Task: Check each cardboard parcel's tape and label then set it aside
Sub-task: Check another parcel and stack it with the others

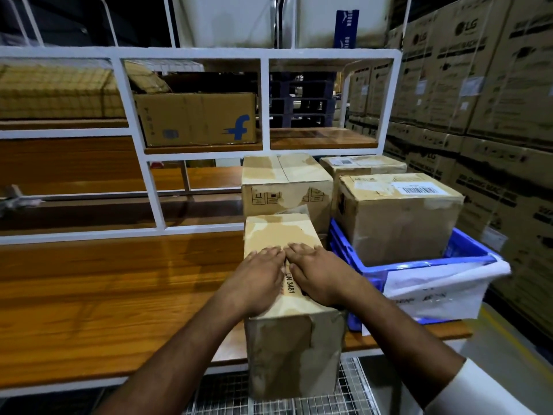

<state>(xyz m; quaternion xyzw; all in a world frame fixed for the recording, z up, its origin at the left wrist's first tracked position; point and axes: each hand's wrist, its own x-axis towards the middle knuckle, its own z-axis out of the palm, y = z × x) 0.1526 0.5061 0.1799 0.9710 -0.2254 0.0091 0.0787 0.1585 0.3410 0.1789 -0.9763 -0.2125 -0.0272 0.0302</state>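
Both hands, left and right, press flat on the near parcel, checking its tape. Behind it, three parcels seemingly await checking.

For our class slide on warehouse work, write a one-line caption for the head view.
Left hand and right hand press flat on the taped top of a cardboard parcel at the wooden bench edge.

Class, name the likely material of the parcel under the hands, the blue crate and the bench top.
Parcel: brown cardboard, matte and scuffed, with glossy tape strips. Blue crate: probably moulded plastic, with a smooth sheen. Bench top: wood or wood-look laminate, with grain lines and glare.
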